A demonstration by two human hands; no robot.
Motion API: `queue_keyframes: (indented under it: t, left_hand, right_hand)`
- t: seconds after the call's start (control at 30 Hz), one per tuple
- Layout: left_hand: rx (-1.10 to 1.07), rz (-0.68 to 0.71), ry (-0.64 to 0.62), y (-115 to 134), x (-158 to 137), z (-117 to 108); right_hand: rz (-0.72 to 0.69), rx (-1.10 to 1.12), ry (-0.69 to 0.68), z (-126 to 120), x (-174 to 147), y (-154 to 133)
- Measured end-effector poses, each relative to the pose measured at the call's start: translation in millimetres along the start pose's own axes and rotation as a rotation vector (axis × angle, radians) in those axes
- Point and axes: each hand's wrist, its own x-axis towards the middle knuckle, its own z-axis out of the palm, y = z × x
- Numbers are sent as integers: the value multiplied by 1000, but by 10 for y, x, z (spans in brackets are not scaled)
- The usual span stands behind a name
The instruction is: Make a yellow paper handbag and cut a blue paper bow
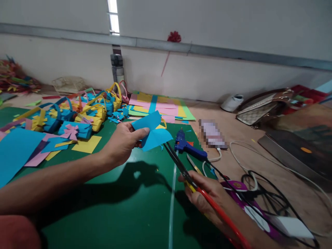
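My left hand point(127, 140) pinches a piece of bright blue paper point(157, 138) between thumb and fingers, above the green work surface point(109, 214). The paper is bent or cut into two flaps that spread apart. In my right hand point(204, 195) is a pair of scissors point(178, 162) with dark blades and red and yellow handles. Their tips point up toward the paper's lower right edge; I cannot tell whether they touch it. A blue glue gun point(190, 148) lies just beyond the scissors, with a long clear glue stick point(172, 204) running toward me.
Several small paper baskets point(93, 116) in blue and yellow stand at the left, near loose paper sheets point(19, 148). Coloured sheets point(176, 107) lie at the back. On the right are a phone point(212, 133), a purple power strip point(238, 188), tangled cables point(269, 197) and a handbag point(261, 107).
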Motion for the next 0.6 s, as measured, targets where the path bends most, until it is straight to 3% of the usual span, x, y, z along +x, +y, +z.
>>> queue_keyframes:
  t: [0.23,0.6]
  left_hand:
    - [1,16,29,26,-27,6]
    - [-35,-37,-67,-58,-52,47]
  right_hand:
    - [45,-19,-41,35,-29,24]
    - [-20,-71,-36,31,-6,20]
